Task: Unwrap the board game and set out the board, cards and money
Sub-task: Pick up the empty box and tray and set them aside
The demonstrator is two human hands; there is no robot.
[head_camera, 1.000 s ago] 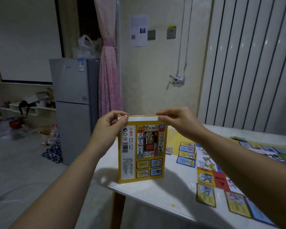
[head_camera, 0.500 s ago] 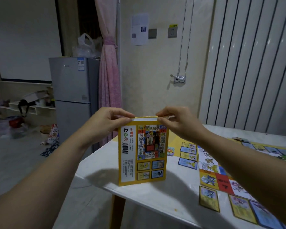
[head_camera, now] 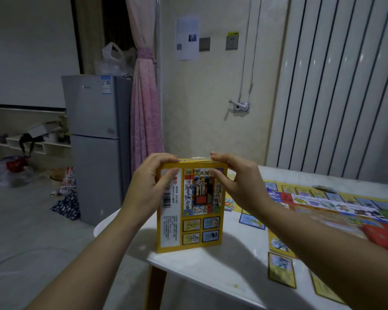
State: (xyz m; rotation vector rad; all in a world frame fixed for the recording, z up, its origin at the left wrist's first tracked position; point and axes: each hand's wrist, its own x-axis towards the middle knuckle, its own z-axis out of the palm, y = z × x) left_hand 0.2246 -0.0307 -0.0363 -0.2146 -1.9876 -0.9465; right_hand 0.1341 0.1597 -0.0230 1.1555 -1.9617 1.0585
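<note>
Here, both hands hold the box [head_camera: 190, 209] upright at the surface's [head_camera: 211, 262] near-left corner.
Its printed back faces the camera, barcode at left. The left hand [head_camera: 148, 186] and right hand [head_camera: 240, 182] grip its top corners, fingers [head_camera: 166, 158] curled over the top edge, thumbs on the face. The board [head_camera: 323, 204] lies flat to the right, cards [head_camera: 281, 272] beside it.

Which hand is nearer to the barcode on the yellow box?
Left. The left hand holds the box just above the barcode; the right hand holds the far top corner.
</note>
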